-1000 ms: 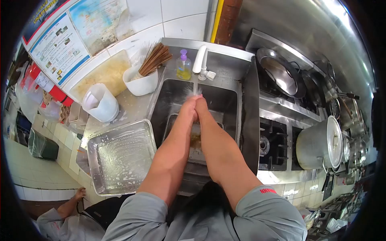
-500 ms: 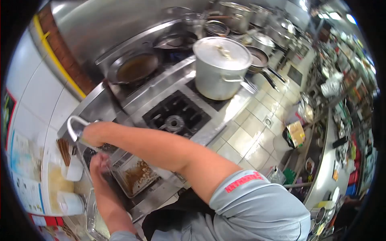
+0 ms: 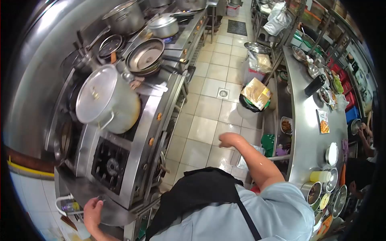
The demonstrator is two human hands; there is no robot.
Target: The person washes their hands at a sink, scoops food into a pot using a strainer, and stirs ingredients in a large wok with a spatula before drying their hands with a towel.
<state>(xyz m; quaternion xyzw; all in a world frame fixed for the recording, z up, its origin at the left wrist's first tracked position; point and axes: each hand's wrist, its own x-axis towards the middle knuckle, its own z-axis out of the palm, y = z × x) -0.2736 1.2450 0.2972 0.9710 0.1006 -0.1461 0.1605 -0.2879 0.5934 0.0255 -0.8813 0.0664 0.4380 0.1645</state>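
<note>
My left hand is at the lower left, beside the steel counter edge and close to a white curved faucet. Its thumb and fingers are pinched together, and a tiny dark thing shows at the tips, too small to name. My right hand hangs over the tiled aisle with its fingers curled inward; nothing shows in it. Ahead of my left hand lies a bare gas burner. Beyond that stands a large lidded aluminium stockpot on the stove.
Frying pans and a lidded pot occupy the farther burners. A bin with a cardboard piece on top stands right of the aisle. Bowls and containers line the steel worktop. Another person's hand holds a bowl at the far right.
My view has swung right, toward the aisle. My right hand has left the faucet and moved out over the floor. My left hand stays near the sink corner.
</note>
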